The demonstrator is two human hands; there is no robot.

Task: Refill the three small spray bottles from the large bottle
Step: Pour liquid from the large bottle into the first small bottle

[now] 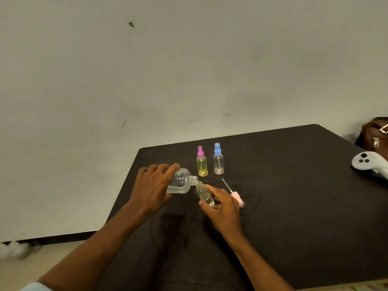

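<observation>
My left hand (152, 187) grips the large clear bottle (182, 182), tipped on its side with its open neck at the mouth of a small uncapped bottle (204, 196). My right hand (222, 208) holds that small bottle, tilted toward the large one, with some clear liquid in it. Its pale pink spray cap with its dip tube (236, 196) lies on the table just right of my right hand. Behind stand two capped small spray bottles: a yellowish one with a pink cap (202, 162) and a clear one with a blue cap (218, 159).
The dark table (294, 217) runs to the wall at the back and drops off at its left edge. A white game-style controller (368, 164) lies at the far right edge, with a brown bag (375, 133) behind it. Wet marks show on the tabletop near the bottles.
</observation>
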